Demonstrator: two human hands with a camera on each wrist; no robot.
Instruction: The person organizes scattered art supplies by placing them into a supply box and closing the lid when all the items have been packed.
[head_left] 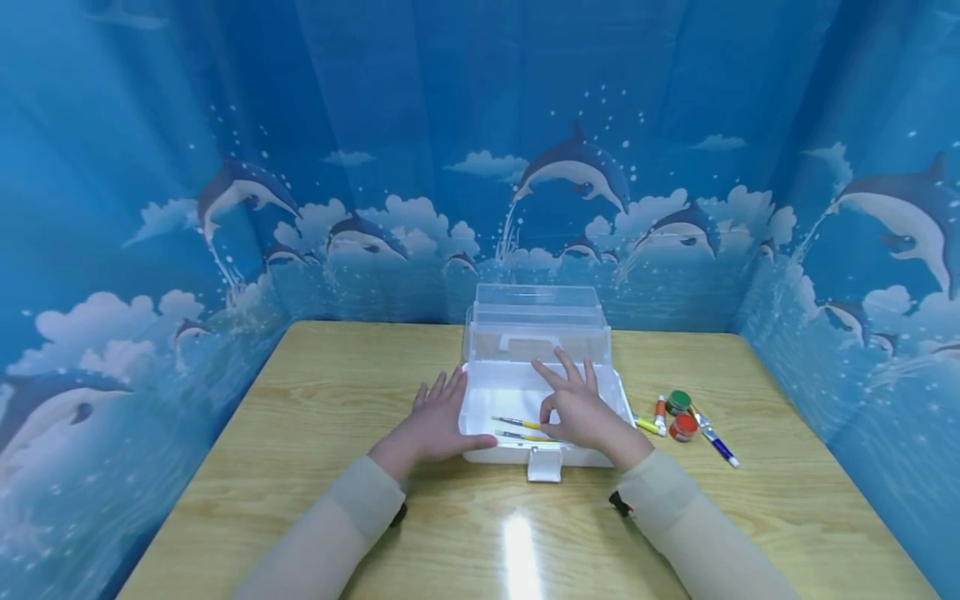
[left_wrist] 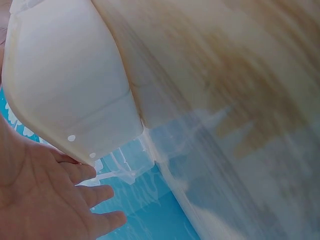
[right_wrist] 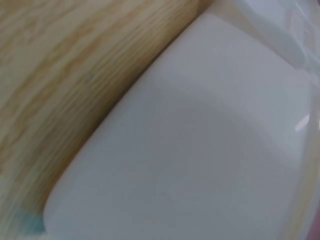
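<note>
A white plastic box (head_left: 498, 392) stands on the table with its clear lid (head_left: 540, 321) tilted back. My left hand (head_left: 437, 423) rests against its left side, fingers straight, thumb over the front rim. In the left wrist view, that palm (left_wrist: 40, 190) lies along the box wall (left_wrist: 70, 85). My right hand (head_left: 588, 417) is over the box's right half; its thumb and index finger pinch a yellow-handled paintbrush (head_left: 517, 422), other fingers spread. A second paintbrush (head_left: 521, 436) lies nearer the front wall. The right wrist view holds mostly the box's white wall (right_wrist: 175, 130); that hand's fingers are hidden there.
Right of the box are a green paint jar (head_left: 678, 402), a red paint jar (head_left: 683, 428), an orange paint tube (head_left: 660, 414), a yellow tube (head_left: 645, 424) and a blue-handled brush (head_left: 716, 440). A white latch (head_left: 544, 467) hangs at the front. Dolphin-print curtains (head_left: 420, 167) surround the wooden table (head_left: 337, 375).
</note>
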